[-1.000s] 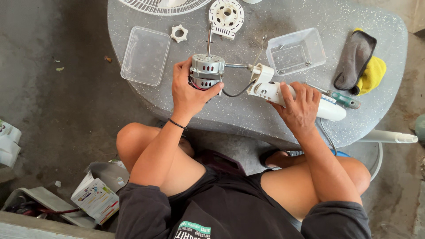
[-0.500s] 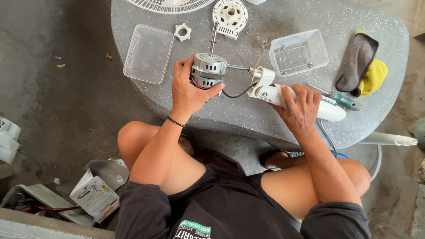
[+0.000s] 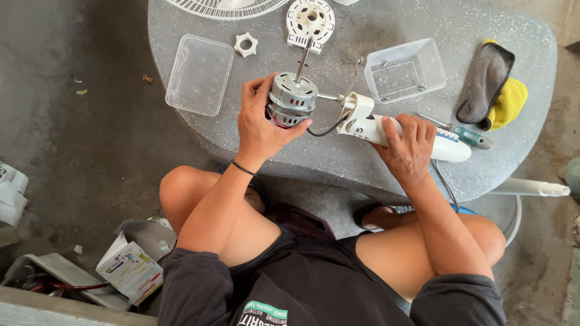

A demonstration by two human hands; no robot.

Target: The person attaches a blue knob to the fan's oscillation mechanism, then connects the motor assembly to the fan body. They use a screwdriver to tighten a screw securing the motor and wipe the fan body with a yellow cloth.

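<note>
My left hand (image 3: 261, 124) grips a round metal fan motor (image 3: 291, 100) with its shaft pointing away from me, just above the grey speckled table (image 3: 338, 163). A black wire runs from the motor to a white plastic fan neck housing (image 3: 386, 130), which my right hand (image 3: 409, 145) holds down on the table. The housing's far end sticks out to the right past my fingers. I sit with my knees under the table edge.
On the table lie a clear lid (image 3: 199, 73), a clear tub (image 3: 406, 69) with small parts, a white nut (image 3: 246, 44), a white round motor cover (image 3: 310, 19), a fan grille (image 3: 226, 7), a green-handled screwdriver (image 3: 462, 133) and grey and yellow cloths (image 3: 492, 84). Cardboard boxes (image 3: 130, 268) sit on the floor.
The view has shifted slightly; both hands keep the same grips on the motor and the housing, with no clear movement of the parts.
</note>
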